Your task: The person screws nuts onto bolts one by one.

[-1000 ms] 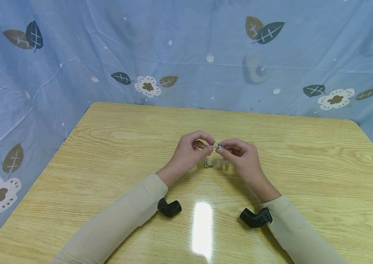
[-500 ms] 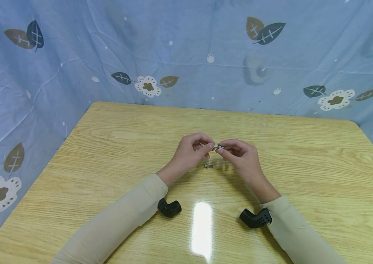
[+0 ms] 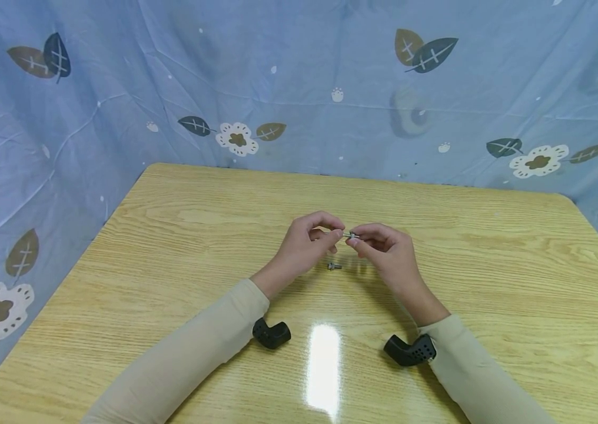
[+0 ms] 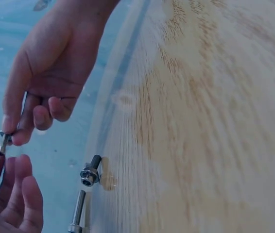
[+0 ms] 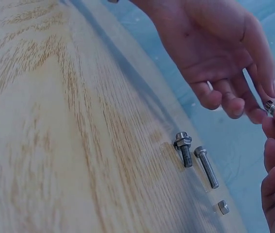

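In the head view my left hand (image 3: pixel 303 242) pinches a thin shiny metal rod that looks like a hex key (image 5: pixel 253 89), partly hidden by the fingers. My right hand (image 3: pixel 393 252) pinches a small metal bolt with a nut (image 3: pixel 352 235) between thumb and fingertips. The rod's end meets the bolt's head, though whether it sits inside is too small to tell. Both hands are close together above the table. Below them lies a socket-head bolt with a nut on it (image 5: pixel 183 148). Beside it are a longer bolt (image 5: pixel 207 168) and a loose nut (image 5: pixel 223 207).
The wood-grain table (image 3: pixel 214 206) has a bright light reflection near its front. Blue patterned cloth (image 3: pixel 299 88) hangs behind and at the left. Black curved wrist mounts (image 3: pixel 271 334) hang at both sleeve cuffs.
My left thumb and fingers have shifted a little along and around the rod, the thumb now covering more of it. The right hand and the bolt on the table stay in place.
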`<state>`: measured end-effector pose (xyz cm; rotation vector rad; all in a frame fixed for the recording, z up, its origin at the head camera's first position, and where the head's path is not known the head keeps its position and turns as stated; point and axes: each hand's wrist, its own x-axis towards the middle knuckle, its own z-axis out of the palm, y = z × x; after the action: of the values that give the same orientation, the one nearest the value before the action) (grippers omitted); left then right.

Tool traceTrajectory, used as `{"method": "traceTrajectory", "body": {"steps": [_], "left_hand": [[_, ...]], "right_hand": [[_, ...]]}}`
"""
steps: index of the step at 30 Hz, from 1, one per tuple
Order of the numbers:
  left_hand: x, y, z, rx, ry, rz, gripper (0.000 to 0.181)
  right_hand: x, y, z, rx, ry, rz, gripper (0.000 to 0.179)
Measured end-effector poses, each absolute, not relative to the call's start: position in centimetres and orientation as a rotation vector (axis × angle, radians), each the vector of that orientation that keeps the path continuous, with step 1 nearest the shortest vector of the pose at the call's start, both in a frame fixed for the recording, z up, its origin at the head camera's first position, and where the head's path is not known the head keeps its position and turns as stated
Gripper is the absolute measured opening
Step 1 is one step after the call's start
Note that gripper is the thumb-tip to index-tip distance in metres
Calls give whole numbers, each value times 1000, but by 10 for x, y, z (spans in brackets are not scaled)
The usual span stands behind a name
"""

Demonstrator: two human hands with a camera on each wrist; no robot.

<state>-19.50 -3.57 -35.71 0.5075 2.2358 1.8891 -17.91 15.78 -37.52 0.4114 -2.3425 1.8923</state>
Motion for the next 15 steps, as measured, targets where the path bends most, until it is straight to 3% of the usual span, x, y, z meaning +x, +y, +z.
{"method": "traceTrajectory", "body": {"steps": [15], "left_hand": [[-194, -35, -358, 509, 2255, 1895, 12]], "right_hand": [[-179, 157, -377, 401, -2325, 1904, 22]]}}
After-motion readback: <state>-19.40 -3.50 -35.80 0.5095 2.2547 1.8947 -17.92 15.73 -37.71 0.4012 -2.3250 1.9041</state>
